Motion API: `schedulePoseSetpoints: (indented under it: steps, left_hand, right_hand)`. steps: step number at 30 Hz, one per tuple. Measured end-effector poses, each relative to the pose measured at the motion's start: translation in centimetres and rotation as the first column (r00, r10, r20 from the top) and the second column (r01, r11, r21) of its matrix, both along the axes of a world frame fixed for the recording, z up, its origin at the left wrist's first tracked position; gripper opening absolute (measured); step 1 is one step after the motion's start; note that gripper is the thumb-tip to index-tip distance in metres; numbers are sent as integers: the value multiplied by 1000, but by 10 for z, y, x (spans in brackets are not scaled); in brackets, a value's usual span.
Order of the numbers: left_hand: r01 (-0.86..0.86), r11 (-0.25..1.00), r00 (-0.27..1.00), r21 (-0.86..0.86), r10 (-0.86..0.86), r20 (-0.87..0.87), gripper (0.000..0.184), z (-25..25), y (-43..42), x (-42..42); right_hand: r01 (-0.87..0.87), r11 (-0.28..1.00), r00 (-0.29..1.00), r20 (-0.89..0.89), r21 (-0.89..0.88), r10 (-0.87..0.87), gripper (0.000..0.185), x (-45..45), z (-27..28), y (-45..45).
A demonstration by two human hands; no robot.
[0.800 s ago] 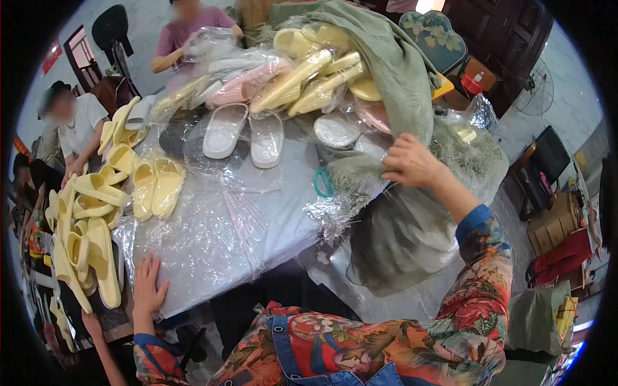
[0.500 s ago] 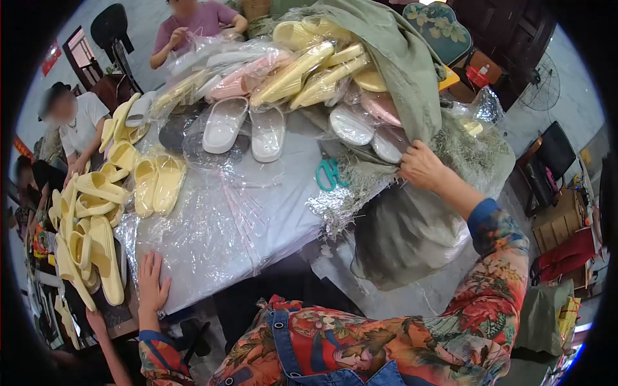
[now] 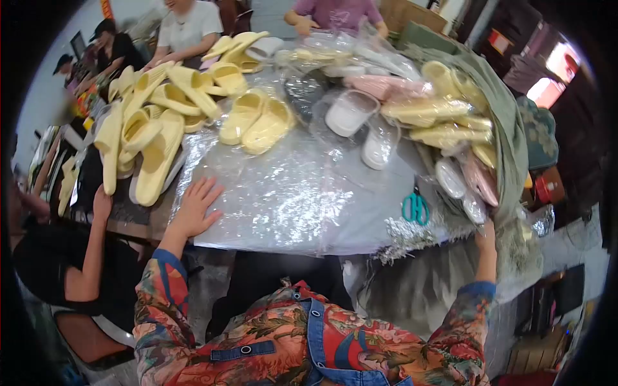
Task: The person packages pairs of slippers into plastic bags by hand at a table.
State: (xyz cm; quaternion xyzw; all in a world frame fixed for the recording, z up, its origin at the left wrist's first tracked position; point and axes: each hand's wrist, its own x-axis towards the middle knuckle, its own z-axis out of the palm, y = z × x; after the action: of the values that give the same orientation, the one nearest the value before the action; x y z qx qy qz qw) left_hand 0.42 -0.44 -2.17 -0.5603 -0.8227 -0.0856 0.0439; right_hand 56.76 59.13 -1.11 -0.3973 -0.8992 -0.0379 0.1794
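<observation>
My left hand (image 3: 198,209) lies flat with fingers spread on the plastic-covered table (image 3: 277,193), near its front edge. My right hand (image 3: 486,239) is at the lower edge of a green woven sack (image 3: 508,128), closed on its cloth; its fingertips are partly hidden. Out of the sack's mouth spills a heap of bagged slippers, with yellow slippers (image 3: 428,110), pink slippers (image 3: 386,87) and white slippers (image 3: 351,114) among them. Teal-handled scissors (image 3: 416,209) lie left of my right hand. Farther in from my left hand is a bagged yellow pair (image 3: 257,120).
Loose yellow slippers (image 3: 158,138) are piled at the table's left. A co-worker's hand (image 3: 102,204) is by that pile. Across the table sit a person in white (image 3: 190,29) and a person in purple (image 3: 338,13). Frayed sack threads (image 3: 412,241) hang at the front edge.
The view has turned and levelled, so the table sits straighter before me. My left hand stays flat on the plastic, its fingers now wider apart. My right hand remains at the sack's edge.
</observation>
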Motion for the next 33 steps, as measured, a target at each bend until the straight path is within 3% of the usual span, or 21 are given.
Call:
schedulePoseSetpoints:
  steps: [1,3,5,8,9,10,11,12,14,16,18,21,24,26,28,30,32,33]
  left_hand:
    - [-2,1000,1000,2,2,-4,62,-2,-1,-1]
    - [-13,999,1000,42,13,9,63,-2,-5,-2]
    - [-29,992,998,125,23,50,65,-3,-6,-2]
    - [-18,978,999,208,26,-40,62,-1,-10,0]
    - [-6,974,998,226,22,-66,61,0,-10,0]
    - [-2,969,999,246,10,-31,59,-2,-10,0]
    - [3,964,1000,266,-4,2,57,-4,-10,0]
    - [6,958,999,286,-17,35,55,-5,-10,-1]
    - [11,952,999,307,-21,28,54,-8,-9,-2]
    - [10,947,999,322,-21,32,53,-9,-10,-3]
    - [12,941,999,338,-29,44,53,-9,-9,-4]
    - [17,936,999,351,-30,32,53,-9,-10,-4]
    - [17,934,999,356,-26,21,52,-9,-12,-4]
    - [25,935,999,354,-34,21,52,-10,-11,-5]
    - [6,937,999,349,-17,30,52,-9,-11,-4]
    - [-31,962,999,270,26,22,52,-7,-11,-2]
    - [-6,947,1000,322,5,4,51,-14,-11,-5]
    - [4,938,1000,346,-3,-5,51,-17,-10,-7]
  right_hand:
    - [20,981,991,-125,-191,-45,36,-1,14,-19]
    - [53,993,999,-13,106,-52,32,18,12,-37]
    - [238,951,928,-334,196,-163,25,2,28,-91]
    - [141,988,842,-534,70,-82,21,-76,43,-158]
    - [-84,989,754,-657,-118,-14,20,-129,56,-195]
    - [-158,984,857,-506,-86,94,20,-173,70,-226]
    - [-314,885,814,-578,-344,64,23,-210,56,-248]
    - [-495,754,803,-558,-431,208,27,-249,60,-277]
    - [-741,631,655,-450,-228,607,61,-323,51,-317]
    - [-848,517,522,-356,-118,775,84,-394,55,-352]
    - [-832,555,548,-200,-23,813,75,-452,53,-377]
    - [-764,593,584,-120,255,803,51,-514,31,-377]
    - [-745,572,659,-247,-343,711,25,-514,39,-368]
    - [-884,467,408,-462,17,788,12,-470,47,-376]
    - [-939,323,249,-418,115,873,13,-430,52,-371]
    - [-954,289,257,-274,84,927,16,-386,62,-365]
    - [-937,350,335,-275,6,901,20,-347,54,-344]
    - [-888,459,449,-260,-24,855,20,-324,46,-331]
